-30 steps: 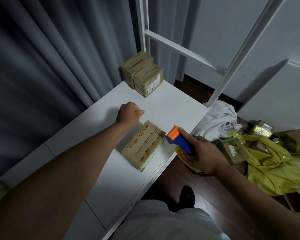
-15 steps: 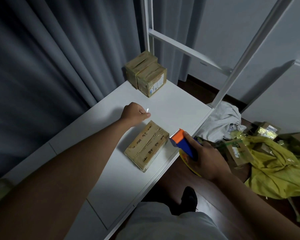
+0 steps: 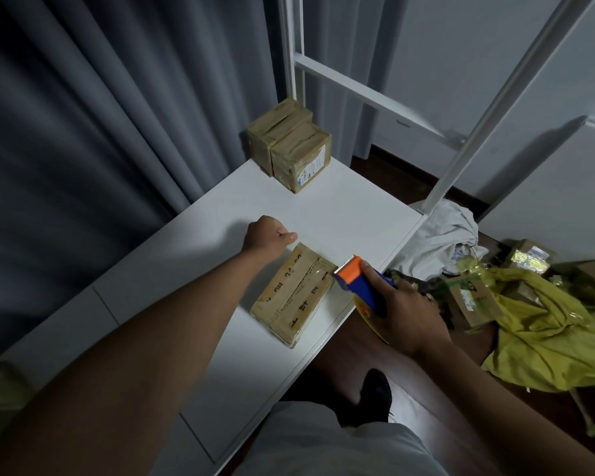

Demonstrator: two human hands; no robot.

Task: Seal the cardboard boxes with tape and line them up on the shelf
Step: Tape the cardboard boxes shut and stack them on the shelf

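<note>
Landmark: flat cardboard box [image 3: 294, 294] lying on the white shelf [image 3: 340, 214], matte smooth top. Box is a low rectangular carton, brown corrugated, glossy clear tape down its centre seam and over its ends, dark printed characters along both flaps.

Left hand [image 3: 268, 235] sits at the box's far-left corner, fingers curled into a fist, thumb tip forward. Whether it pinches anything, cannot tell.

Right hand [image 3: 407, 312] just right of the box, wrapped round the handle of the tape dispenser [image 3: 359, 282]: hard plastic, orange head, blue body, serrated metal blade touching or nearly touching the box's far-right corner. Yellow roll edge visible under the palm.

Well beyond the box, at the shelf's back corner by the white metal upright [image 3: 294, 46]: two taped boxes [image 3: 289, 144], blockier, side by side and touching, nearer one with a white label.

Right of the box, off the shelf: crumpled white cloth [image 3: 440, 235], yellow plastic bags [image 3: 543, 324], loose cartons on dark floor. Grey pleated curtain [image 3: 100, 115] left.

Versus 0.5 s ago: dispenser head moved in from beside the box's right edge to its far corner. Left fist barely shifted. The small bright fleck at the thumb is gone.
</note>
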